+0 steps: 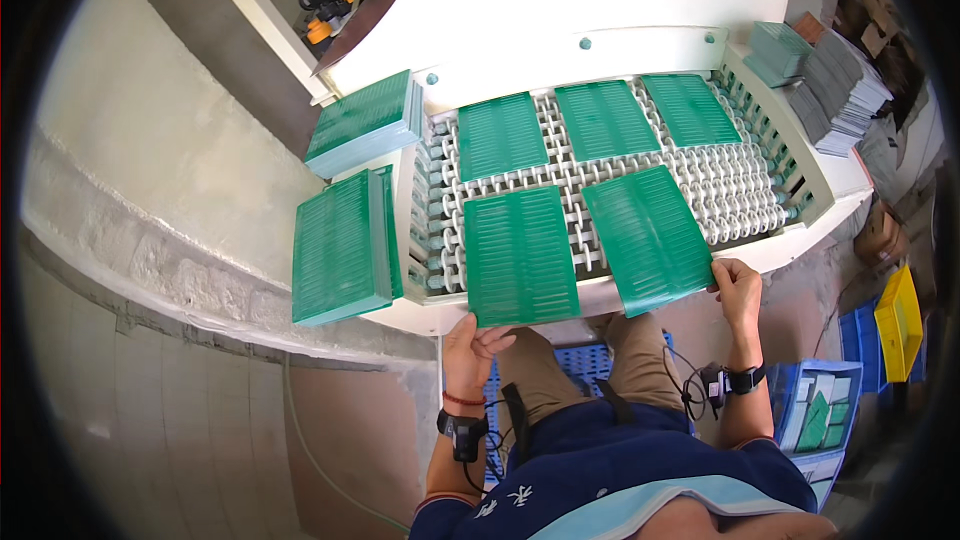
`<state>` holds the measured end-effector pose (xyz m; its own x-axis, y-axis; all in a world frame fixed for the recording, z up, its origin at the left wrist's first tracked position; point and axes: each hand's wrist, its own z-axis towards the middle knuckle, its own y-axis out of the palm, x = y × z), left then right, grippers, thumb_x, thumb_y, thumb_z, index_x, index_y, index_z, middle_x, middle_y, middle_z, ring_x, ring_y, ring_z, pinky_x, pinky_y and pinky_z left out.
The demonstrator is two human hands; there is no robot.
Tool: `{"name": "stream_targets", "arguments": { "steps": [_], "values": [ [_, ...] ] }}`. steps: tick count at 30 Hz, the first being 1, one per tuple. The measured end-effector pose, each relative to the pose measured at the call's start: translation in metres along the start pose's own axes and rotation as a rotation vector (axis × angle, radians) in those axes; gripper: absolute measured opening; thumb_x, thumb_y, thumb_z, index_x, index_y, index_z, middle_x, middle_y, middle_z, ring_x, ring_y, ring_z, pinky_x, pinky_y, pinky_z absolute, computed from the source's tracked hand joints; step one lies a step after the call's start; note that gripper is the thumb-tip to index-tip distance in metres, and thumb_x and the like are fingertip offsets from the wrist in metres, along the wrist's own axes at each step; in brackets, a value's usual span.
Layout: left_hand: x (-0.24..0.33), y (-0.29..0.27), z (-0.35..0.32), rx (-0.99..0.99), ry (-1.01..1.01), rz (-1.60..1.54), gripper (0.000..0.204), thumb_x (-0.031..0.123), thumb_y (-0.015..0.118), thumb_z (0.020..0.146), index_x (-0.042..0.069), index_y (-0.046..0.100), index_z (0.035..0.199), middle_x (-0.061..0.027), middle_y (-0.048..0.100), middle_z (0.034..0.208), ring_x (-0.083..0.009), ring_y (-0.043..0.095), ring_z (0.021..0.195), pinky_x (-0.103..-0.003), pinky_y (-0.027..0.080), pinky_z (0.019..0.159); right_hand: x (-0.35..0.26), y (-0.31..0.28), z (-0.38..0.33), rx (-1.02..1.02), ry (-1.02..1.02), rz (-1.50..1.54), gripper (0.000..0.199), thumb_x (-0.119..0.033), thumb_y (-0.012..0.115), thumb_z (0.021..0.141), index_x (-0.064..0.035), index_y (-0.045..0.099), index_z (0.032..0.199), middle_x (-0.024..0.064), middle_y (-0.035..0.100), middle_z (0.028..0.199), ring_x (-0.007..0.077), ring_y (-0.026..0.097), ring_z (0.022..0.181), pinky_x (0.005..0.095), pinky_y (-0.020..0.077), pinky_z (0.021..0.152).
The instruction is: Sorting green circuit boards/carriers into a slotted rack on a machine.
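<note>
At the front edge of a roller conveyor (735,190) lie two green circuit board panels, each marked with rows of fine lines. My left hand (472,348) pinches the lower left corner of the left front panel (522,258). The right front panel (655,240) is tilted and overhangs the conveyor's edge; my right hand (738,290) grips its lower right corner between thumb and fingers. Farther back, three more panels rest on the rollers: a left one (503,137), a middle one (608,120) and a right one (690,110).
Stacks of green panels stand at the conveyor's left, one rear (362,118) and one front (335,245). On its right side are a small green stack (777,52) and a grey stack (838,90). A blue crate (850,380) and yellow bin (900,323) sit low at right.
</note>
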<state>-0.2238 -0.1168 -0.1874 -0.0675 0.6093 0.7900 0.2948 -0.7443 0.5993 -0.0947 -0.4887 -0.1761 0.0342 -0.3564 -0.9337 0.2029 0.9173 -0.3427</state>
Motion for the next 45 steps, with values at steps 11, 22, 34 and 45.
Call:
{"name": "stream_targets", "arguments": {
  "steps": [11,22,34,45],
  "values": [
    [-0.013,0.006,0.004,0.053,-0.002,-0.028,0.033,0.020,0.040,0.095,-0.009,0.052,0.105,-0.0251,0.061,0.097,-0.0346,0.063,0.087,-0.042,0.056,0.070,-0.011,0.026,0.014,0.032,0.137,0.175,0.024,-0.015,0.055,0.088,0.0071,0.060,0.082,0.0052,0.055,0.054,0.0097,0.056,0.045,0.0199,0.0375,0.036],
    [-0.001,-0.017,-0.018,0.128,0.075,0.105,0.032,0.022,0.047,0.092,-0.007,0.053,0.104,-0.0229,0.062,0.092,-0.0309,0.064,0.080,-0.039,0.056,0.067,0.044,-0.050,0.046,0.310,0.063,-0.041,0.025,-0.018,0.059,0.083,0.0053,0.064,0.076,0.0014,0.050,0.049,0.0083,0.043,0.039,0.0252,0.0306,0.038],
    [-0.009,-0.015,-0.020,0.129,0.087,0.094,0.028,0.022,0.050,0.091,-0.005,0.055,0.099,-0.0208,0.063,0.089,-0.0300,0.065,0.077,-0.037,0.055,0.064,0.037,-0.081,0.087,0.411,0.031,-0.408,0.031,-0.030,0.057,0.085,0.0001,0.066,0.085,0.0092,0.059,0.055,0.0171,0.058,0.047,0.0308,0.0449,0.049],
    [0.006,-0.035,-0.030,0.262,0.128,0.140,0.027,0.022,0.051,0.091,-0.003,0.056,0.098,-0.0187,0.063,0.086,-0.0272,0.065,0.073,-0.036,0.055,0.062,-0.001,-0.044,0.061,0.001,-0.683,-0.736,0.056,-0.038,0.074,0.064,-0.0043,0.062,0.107,0.0168,0.051,0.124,0.0332,0.044,0.119,0.0436,0.0317,0.102]
  ]
}}
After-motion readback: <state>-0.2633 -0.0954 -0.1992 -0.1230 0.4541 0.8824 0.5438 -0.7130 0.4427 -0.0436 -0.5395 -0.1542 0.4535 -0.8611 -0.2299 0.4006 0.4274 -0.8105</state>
